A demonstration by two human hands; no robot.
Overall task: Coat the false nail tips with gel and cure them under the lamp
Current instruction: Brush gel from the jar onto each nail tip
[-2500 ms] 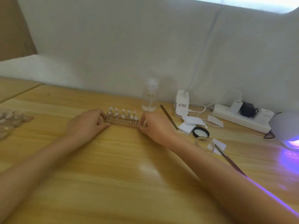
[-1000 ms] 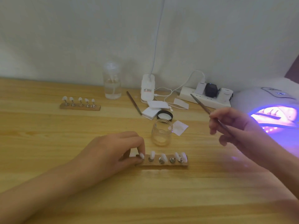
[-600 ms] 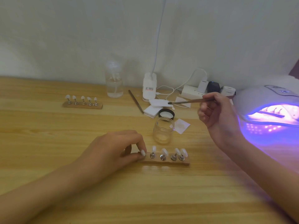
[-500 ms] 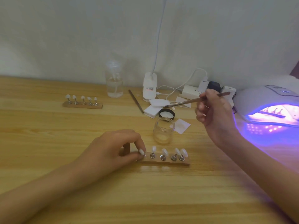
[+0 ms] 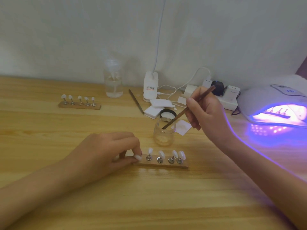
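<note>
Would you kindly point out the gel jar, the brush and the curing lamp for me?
gel jar [image 5: 163, 136], head view, on its glass wall.
brush [image 5: 180, 115], head view, on the bare handle just above the jar's rim.
curing lamp [image 5: 262, 98], head view, on its white top shell.

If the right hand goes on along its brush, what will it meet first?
Probably the glass jar: the right hand holds the brush slanting down-left, tip inside the jar's mouth. Depth of the tip is unclear.

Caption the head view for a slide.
Right hand dips brush into glass jar; left hand steadies nail-tip holder.
</note>
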